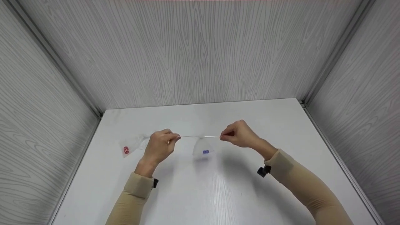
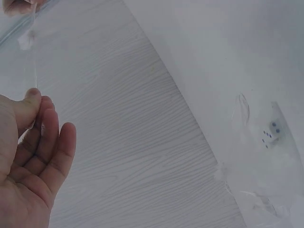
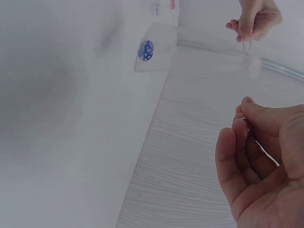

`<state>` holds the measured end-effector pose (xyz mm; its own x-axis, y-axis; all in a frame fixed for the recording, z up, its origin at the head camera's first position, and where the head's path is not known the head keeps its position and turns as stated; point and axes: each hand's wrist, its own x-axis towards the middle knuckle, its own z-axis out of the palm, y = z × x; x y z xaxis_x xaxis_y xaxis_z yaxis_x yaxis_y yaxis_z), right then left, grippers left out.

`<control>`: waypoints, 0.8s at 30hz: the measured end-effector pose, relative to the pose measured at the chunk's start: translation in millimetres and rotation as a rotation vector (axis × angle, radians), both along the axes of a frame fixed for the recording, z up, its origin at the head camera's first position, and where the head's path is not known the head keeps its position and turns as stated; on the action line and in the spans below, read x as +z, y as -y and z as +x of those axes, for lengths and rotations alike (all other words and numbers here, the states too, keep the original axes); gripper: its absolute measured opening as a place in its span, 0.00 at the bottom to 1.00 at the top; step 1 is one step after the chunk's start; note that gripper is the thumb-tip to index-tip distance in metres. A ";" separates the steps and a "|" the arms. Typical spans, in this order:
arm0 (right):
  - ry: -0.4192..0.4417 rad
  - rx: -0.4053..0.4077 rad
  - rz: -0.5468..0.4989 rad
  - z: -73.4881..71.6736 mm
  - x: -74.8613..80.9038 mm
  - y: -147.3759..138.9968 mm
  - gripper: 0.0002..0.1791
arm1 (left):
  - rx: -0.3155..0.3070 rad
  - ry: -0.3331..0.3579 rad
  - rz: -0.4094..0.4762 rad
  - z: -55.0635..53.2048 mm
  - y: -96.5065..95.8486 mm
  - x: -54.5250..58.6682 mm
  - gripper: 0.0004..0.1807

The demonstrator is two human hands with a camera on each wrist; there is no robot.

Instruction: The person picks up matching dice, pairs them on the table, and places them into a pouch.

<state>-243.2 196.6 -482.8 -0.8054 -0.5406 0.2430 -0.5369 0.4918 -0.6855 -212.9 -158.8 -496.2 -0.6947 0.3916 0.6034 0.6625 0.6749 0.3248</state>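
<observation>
A small clear drawstring bag (image 1: 201,145) hangs between my two hands, its neck gathered tight. Two blue dice (image 1: 206,152) lie at the bottom of it. My left hand (image 1: 160,144) pinches the drawstring (image 1: 189,136) on one side between thumb and fingertips. On the other side my right hand (image 1: 241,135) pinches the opposite end (image 1: 211,137), so the cord runs taut and nearly level. In the right wrist view the blue dice (image 3: 146,50) show through the plastic.
To the left, a second clear bag (image 1: 134,143) with red dice (image 1: 126,150) lies on the white table (image 1: 200,193). Pale dice with blue dots (image 2: 270,133) in clear plastic appear in the left wrist view. Wood-grain panels (image 1: 200,53) stand behind and at both sides.
</observation>
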 end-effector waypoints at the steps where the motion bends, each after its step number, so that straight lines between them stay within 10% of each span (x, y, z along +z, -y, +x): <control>1: 0.017 0.004 -0.002 0.5 0.3 3.6 0.02 | 0.008 0.009 0.008 1.0 3.2 1.1 0.04; 13: 0.124 -0.041 -0.070 -5.8 -18.5 37.1 0.03 | 0.070 0.117 0.111 -0.3 21.2 -10.4 0.05; 24: 0.087 -0.166 -0.050 -3.6 -70.4 69.0 0.14 | 0.128 0.446 0.134 -6.9 9.3 -47.7 0.09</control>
